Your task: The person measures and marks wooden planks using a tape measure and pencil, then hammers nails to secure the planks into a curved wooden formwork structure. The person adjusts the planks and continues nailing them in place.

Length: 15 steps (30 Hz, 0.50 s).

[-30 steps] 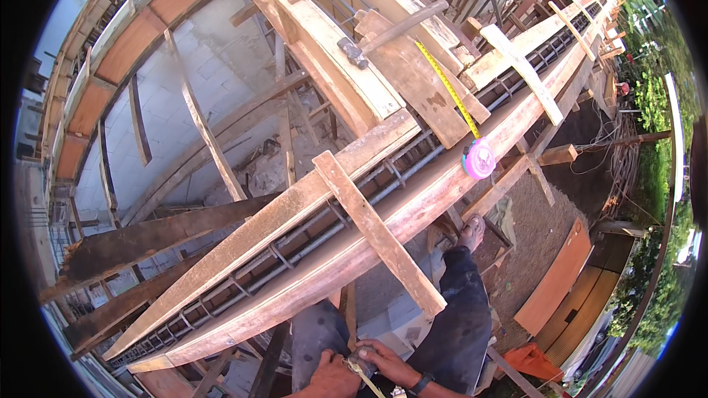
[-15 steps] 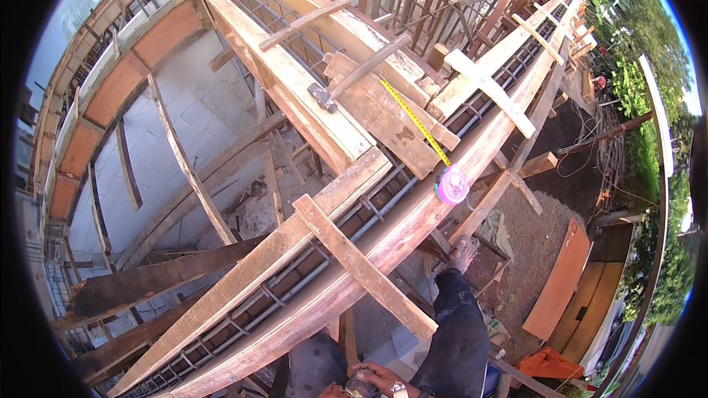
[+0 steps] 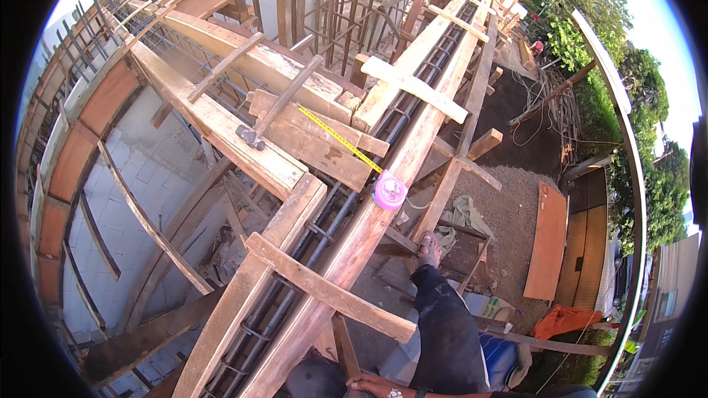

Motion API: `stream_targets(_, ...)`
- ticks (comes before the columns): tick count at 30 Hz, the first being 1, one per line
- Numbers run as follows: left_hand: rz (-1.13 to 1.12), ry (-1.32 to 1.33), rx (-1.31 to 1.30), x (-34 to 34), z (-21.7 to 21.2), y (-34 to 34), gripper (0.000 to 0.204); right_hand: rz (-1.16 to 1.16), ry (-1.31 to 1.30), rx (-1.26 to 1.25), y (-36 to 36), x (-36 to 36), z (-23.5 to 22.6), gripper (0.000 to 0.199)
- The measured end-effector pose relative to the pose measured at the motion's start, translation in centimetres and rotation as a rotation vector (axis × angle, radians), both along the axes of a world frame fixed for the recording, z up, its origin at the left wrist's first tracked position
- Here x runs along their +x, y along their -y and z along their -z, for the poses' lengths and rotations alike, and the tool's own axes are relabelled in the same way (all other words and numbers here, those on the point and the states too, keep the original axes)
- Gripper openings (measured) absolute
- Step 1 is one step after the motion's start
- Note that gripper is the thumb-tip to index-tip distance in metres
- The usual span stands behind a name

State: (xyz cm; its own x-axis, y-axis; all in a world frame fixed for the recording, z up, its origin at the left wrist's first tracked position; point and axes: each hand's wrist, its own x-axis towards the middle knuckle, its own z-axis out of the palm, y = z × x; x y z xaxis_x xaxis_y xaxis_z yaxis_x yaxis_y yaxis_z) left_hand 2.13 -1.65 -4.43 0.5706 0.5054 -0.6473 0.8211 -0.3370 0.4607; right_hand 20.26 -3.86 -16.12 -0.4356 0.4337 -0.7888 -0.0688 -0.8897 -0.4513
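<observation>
At the lower edge my right hand (image 3: 371, 385) shows only in part, its fingers curled; what they hold, if anything, is cut off. A band sits at its wrist. My left hand is out of view. Ahead, a pink tape measure (image 3: 389, 191) rests on the wooden beam form (image 3: 346, 254). Its yellow blade (image 3: 339, 137) is pulled out over short boards (image 3: 313, 144) bridging the forms. A hammer (image 3: 251, 138) lies on the left form, a wooden stick running up right from its dark head. Steel bars (image 3: 254, 333) run inside the form.
A wooden crosspiece (image 3: 332, 287) spans the near form; another (image 3: 413, 88) lies farther up. My foot (image 3: 429, 249) stands on timber at the right, high above gravel (image 3: 509, 214). An orange-brown panel (image 3: 547, 242) leans below. Open framing drops away left beside a block wall (image 3: 158, 177).
My view has turned and shifted right, so the forms and tape measure sit farther left. My left hand, partly visible at the lower edge before, has gone out of view.
</observation>
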Motion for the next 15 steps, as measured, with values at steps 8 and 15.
stream_targets(8,-0.058,-0.051,-0.045,-0.4,1.3,-2.1,0.016,0.260,-0.123,-0.067,-1.4,0.5,-2.7,0.024)
stream_targets(15,-0.048,-0.033,-0.011,-0.9,2.0,-3.0,0.016,-0.015,1.529,0.504,-19.6,27.0,24.9,0.052)
